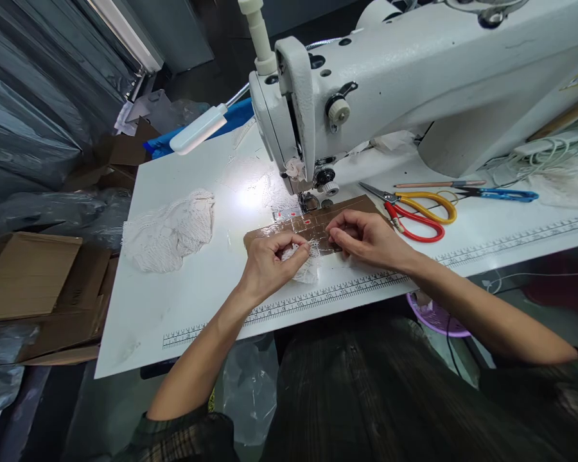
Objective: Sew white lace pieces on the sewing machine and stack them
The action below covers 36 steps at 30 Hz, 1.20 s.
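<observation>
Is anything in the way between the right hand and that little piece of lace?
Nothing visible is. The left hand pinches the small lace piece; the right hand is just beside it, with the brown board showing beneath the gap.

Ruler strip [330, 294] on white table [139, 301]: 13, 14, 15

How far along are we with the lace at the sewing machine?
Done: nothing I can confirm; the lace bundle at the table's left end could be finished or waiting.
In hand: the left hand pinches a small lace piece; the right hand is beside it, its grip unclear.
Left: probably any stitching of that piece, since it sits in front of the sewing machine's needle area, not under it.
</observation>
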Available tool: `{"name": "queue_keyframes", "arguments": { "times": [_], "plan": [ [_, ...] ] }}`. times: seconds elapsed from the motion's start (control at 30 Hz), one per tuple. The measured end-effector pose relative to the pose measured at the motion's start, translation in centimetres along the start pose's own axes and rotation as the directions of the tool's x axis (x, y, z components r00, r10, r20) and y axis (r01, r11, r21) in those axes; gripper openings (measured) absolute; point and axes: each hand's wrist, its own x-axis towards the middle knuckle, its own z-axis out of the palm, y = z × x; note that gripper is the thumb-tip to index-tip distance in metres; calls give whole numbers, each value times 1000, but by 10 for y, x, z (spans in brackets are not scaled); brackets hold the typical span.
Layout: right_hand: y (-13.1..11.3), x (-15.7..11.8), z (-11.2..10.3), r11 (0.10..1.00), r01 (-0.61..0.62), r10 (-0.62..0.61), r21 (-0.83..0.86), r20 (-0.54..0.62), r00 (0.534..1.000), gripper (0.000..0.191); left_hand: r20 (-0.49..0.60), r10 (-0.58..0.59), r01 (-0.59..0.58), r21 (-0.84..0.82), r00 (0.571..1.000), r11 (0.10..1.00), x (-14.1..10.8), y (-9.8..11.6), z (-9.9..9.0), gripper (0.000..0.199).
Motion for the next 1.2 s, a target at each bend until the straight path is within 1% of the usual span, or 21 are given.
{"name": "queue_keyframes", "arguments": {
  "times": [0.07,0.17,0.27,0.53,0.6,0.67,0.73,0.77,0.8,0.83,0.9,0.97,1.07,1.2],
  "plan": [
    [1,-2,4,997,-28,23,65,80,997,22,5,-10,10,-10,1000,1000,0,-1,2,14],
    [-1,-2,9,999,-9,3,53,113,994,21,30,-24,25,-8,999,1000,-1,-1,4,14],
    [-5,-1,12,999,25,-28,22,116,993,20,36,-31,31,4,999,1000,-1,-1,4,14],
    [-13,2,19,989,137,-133,-56,73,988,13,35,-39,38,28,999,999,-1,-2,5,13],
    [-12,3,21,982,160,-155,-104,52,986,11,33,-33,32,25,999,999,-1,-2,6,13],
    [-11,4,21,967,171,-177,-187,-16,984,8,30,-13,13,16,999,1000,-1,-2,5,13],
    [-9,4,19,949,156,-191,-273,-108,976,7,27,8,-8,4,1000,1000,-2,-2,4,13],
    [-8,4,18,944,145,-192,-296,-137,972,7,24,14,-14,1,1000,1000,-3,-2,4,13],
    [-7,3,17,945,139,-187,-297,-141,972,6,21,16,-16,-1,1000,1000,-3,-2,3,13],
    [-7,3,16,949,142,-182,-280,-122,976,6,17,17,-17,1,1000,1000,-3,-3,3,13],
    [-7,0,16,959,170,-185,-227,-46,982,7,4,19,-19,10,1000,1000,-3,-4,4,13],
    [-8,-2,18,958,206,-209,-197,4,978,10,-6,25,-25,22,1000,999,-3,-4,5,13],
    [-8,-3,23,949,236,-240,-208,4,971,12,-18,30,-30,37,999,999,-3,-4,7,14],
    [-8,0,27,949,233,-240,-211,-9,971,11,-15,30,-29,59,999,998,-2,-3,8,14]
  ]
}}
